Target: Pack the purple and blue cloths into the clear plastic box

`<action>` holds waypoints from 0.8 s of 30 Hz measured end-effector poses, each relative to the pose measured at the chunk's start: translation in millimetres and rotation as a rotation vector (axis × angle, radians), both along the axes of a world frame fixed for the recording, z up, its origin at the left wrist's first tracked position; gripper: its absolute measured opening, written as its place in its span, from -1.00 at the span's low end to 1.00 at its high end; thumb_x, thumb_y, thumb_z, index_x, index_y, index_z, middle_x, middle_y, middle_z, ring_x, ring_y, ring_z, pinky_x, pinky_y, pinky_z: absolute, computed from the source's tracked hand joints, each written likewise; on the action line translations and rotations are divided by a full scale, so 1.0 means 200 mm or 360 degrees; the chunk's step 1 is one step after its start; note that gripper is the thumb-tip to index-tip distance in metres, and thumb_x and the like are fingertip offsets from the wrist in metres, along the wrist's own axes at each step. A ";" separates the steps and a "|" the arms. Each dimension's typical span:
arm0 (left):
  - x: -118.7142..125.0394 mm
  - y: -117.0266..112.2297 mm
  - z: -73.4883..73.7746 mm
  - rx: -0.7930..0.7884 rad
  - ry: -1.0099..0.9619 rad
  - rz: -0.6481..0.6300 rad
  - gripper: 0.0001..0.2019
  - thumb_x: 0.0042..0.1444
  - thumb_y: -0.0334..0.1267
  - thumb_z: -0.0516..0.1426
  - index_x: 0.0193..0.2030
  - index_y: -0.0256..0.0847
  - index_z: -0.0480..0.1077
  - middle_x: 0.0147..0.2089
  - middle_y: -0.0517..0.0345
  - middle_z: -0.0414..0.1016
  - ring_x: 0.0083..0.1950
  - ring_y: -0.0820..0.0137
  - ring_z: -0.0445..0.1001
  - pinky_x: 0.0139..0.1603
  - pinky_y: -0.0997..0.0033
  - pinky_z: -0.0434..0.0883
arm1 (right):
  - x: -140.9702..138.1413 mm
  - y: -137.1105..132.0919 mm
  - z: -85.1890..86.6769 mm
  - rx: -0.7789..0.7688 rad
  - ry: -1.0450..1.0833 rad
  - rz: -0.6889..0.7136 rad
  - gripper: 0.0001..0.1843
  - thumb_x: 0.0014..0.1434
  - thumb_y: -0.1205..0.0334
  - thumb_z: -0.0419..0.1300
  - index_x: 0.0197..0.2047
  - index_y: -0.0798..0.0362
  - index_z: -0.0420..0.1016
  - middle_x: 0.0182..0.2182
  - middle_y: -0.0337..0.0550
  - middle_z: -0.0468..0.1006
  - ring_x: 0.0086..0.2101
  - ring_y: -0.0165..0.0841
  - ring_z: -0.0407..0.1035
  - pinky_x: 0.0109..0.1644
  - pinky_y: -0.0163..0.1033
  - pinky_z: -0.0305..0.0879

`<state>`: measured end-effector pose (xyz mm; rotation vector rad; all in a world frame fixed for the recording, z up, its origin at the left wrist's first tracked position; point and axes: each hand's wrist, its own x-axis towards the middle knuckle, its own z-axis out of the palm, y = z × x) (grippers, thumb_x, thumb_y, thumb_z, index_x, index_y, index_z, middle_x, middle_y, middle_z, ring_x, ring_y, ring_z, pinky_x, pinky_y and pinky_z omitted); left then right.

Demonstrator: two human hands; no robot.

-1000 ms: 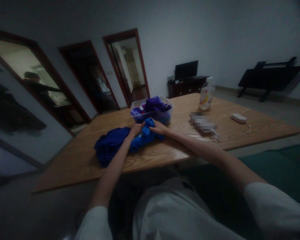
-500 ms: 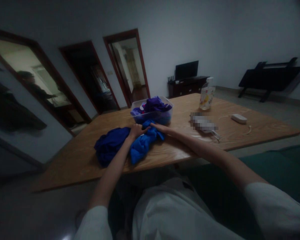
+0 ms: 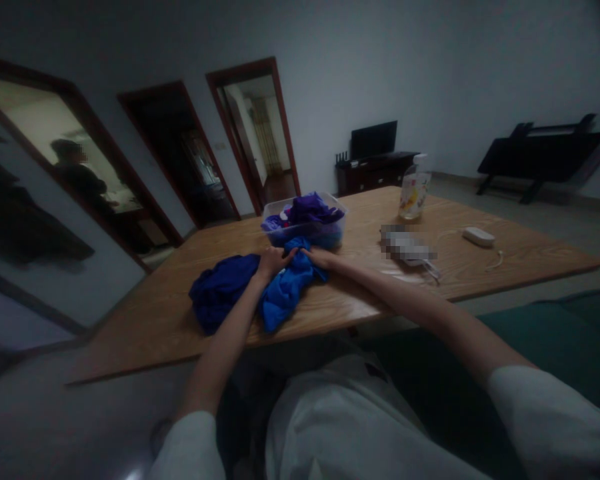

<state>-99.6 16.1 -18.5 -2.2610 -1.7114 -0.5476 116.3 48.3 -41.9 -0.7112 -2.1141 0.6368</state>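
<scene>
A crumpled bright blue cloth [image 3: 286, 293], perhaps a garment, lies on the wooden table in front of me. My left hand [image 3: 273, 261] grips its upper left part, with the thumb pointing toward my other hand. On the upper right side, my right hand [image 3: 320, 258] pinches the same cloth, and the two thumbs nearly meet. Left of it, partly behind my left forearm, rests a dark blue bundle of fabric [image 3: 223, 287]. Just beyond my hands stands a clear plastic bin [image 3: 337, 230] filled with purple and other coloured cloths [image 3: 313, 208].
On the table's [image 3: 145, 333] right side are a pump bottle [image 3: 414, 190], a blurred-out pale item [image 3: 407, 245] and a white device [image 3: 479, 237] with a cord. A green seat [image 3: 545, 340] adjoins the near right edge. Another person [image 3: 80, 173] stands beyond the left doorway.
My hands have drawn slightly closer together, bunching the top of the bright blue cloth. Its lower end has shifted a little. The person in the doorway has moved to the right.
</scene>
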 end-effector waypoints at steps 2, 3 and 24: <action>0.00 0.00 0.00 -0.0005 0.0006 0.0003 -0.23 0.37 0.32 -0.12 -0.43 -0.28 0.61 -0.39 -0.23 0.61 -0.25 0.14 0.61 -0.22 0.29 0.30 | 0.01 0.04 0.00 0.0034 -0.0151 -0.0035 -0.58 0.43 -0.06 0.09 -0.08 0.09 0.61 -0.19 -0.04 0.67 -0.22 -0.19 0.52 0.01 -0.06 0.48; 0.00 0.01 -0.01 -0.0012 0.0006 0.0004 -0.22 0.37 0.32 -0.12 -0.43 -0.29 0.61 -0.39 -0.24 0.61 -0.25 0.13 0.61 -0.23 0.29 0.30 | 0.02 0.06 0.00 0.0079 -0.0260 -0.0071 -0.57 0.41 -0.07 0.10 -0.14 0.09 0.63 -0.25 -0.03 0.67 -0.28 -0.19 0.51 -0.03 -0.08 0.47; 0.03 0.04 -0.01 -0.0484 -0.0634 -0.0295 -0.82 0.09 -0.36 0.10 -0.45 -0.26 0.52 -0.44 0.07 0.57 -0.26 0.25 0.53 -0.12 0.30 0.50 | -0.18 -0.47 0.17 0.1475 -0.0706 0.0595 -0.34 0.28 -0.34 0.19 0.07 0.13 0.48 0.00 0.14 0.55 -0.01 -0.13 0.45 0.13 -0.08 0.29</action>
